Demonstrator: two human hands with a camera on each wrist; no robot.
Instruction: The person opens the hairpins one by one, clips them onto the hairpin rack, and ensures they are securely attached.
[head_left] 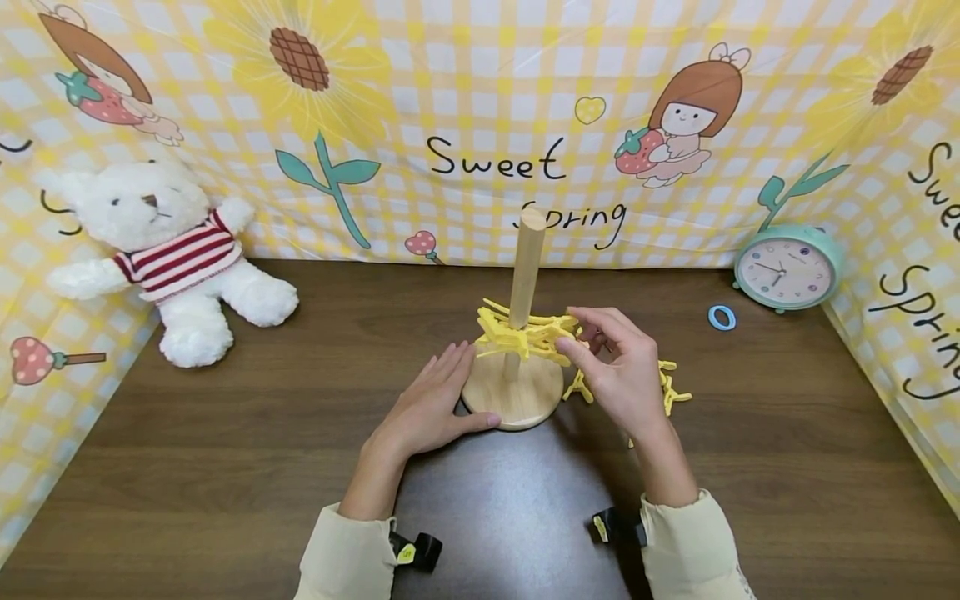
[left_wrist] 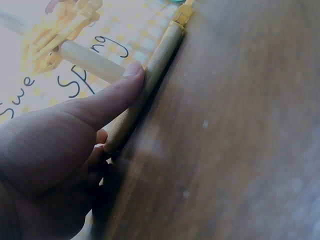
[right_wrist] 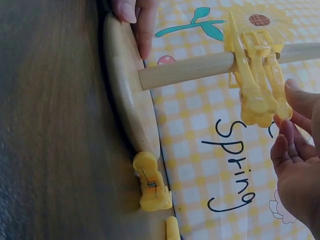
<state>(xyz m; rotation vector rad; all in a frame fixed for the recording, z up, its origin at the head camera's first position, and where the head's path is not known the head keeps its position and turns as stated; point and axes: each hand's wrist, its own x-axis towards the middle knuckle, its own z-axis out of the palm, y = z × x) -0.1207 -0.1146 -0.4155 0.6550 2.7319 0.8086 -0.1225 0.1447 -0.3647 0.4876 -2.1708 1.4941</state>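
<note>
Free tabletop [head_left: 517, 492] before wooden base [head_left: 517, 410], upright post [head_left: 527, 267] blocking the middle, yellow clips [right_wrist: 151, 195] at right

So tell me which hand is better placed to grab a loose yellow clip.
Probably the right hand: the loose yellow clips lie nearer it, while the left hand touches the wooden base.

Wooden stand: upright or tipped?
Upright: the round base sits flat on the table, its post standing above the yellow pieces.

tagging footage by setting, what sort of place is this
Probably a tabletop corner dressed up as a backdrop, perhaps indoors: printed yellow-checked cloth rises behind and on both sides of a dark wooden table, with a white teddy bear at the back left.
</note>
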